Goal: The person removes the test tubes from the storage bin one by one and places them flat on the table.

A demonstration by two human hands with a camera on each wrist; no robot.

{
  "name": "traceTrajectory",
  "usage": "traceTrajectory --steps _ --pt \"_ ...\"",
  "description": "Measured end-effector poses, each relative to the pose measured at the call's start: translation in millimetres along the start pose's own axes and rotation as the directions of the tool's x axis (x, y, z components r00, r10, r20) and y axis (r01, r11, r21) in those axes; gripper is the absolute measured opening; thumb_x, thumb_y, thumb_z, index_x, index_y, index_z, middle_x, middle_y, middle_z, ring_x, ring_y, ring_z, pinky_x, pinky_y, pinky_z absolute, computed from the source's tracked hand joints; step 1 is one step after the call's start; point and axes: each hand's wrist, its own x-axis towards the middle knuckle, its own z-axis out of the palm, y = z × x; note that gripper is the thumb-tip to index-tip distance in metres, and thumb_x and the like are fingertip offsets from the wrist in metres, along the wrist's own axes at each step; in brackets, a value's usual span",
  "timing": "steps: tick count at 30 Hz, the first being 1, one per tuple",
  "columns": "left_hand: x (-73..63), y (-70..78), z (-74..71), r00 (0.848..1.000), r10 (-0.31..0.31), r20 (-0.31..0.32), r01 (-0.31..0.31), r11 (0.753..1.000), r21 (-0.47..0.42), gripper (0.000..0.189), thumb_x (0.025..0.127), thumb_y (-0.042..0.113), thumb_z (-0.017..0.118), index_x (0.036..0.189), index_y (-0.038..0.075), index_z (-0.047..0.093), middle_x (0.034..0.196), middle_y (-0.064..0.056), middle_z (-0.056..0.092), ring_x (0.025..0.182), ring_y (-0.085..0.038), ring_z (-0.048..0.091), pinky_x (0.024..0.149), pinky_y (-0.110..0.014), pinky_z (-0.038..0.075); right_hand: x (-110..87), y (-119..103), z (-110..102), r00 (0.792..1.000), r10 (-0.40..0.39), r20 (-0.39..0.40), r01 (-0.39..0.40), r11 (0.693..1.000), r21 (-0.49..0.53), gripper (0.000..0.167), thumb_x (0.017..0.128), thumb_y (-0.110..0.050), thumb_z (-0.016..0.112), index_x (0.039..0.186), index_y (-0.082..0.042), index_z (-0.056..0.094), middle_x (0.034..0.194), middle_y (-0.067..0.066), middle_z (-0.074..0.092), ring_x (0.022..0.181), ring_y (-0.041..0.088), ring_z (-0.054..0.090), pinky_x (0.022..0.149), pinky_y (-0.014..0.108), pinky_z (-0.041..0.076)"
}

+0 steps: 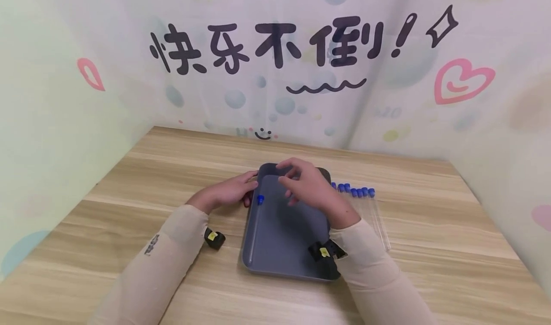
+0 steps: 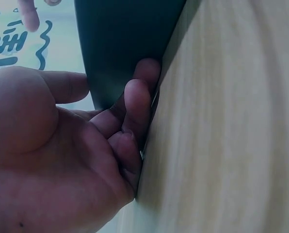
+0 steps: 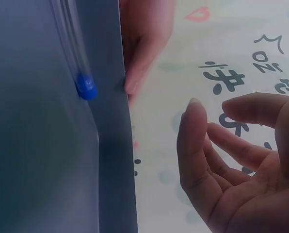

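A dark grey rectangular tray (image 1: pixel 280 248) lies on the table. My left hand (image 1: pixel 230 191) holds its left side; in the left wrist view the thumb meets the upper edge and the curled fingers (image 2: pixel 137 104) sit against the outer wall near the tabletop. Inside the tray, along the left wall, lies a clear thin tube with a blue cap (image 3: pixel 86 87). Above the far part of the tray hovers my right hand (image 1: pixel 305 184), its fingers loosely bent and thumb apart from them, with nothing held.
Several clear tubes with blue caps (image 1: pixel 359 192) lie in a row just right of the tray, partly hidden by my right forearm. The wooden table (image 1: pixel 129 210) backs onto a printed cloth wall (image 1: pixel 262 105).
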Motion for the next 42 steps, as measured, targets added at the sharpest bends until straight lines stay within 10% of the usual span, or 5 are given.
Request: traceTrajectory --steps 42 --pt "1.7 0.6 0.0 1.0 -0.02 0.0 0.02 1.0 0.004 0.052 0.111 0.023 0.03 0.16 0.019 0.017 0.083 -0.007 0.057 0.075 -0.019 0.058 0.084 -0.031 0.045 32.6 29.9 42.3 0.967 0.16 0.201 -0.165 0.986 0.011 0.039 0.099 -0.01 0.057 0.137 -0.001 0.054 0.085 0.015 0.069 0.056 0.018 0.066 0.056 0.036 0.059"
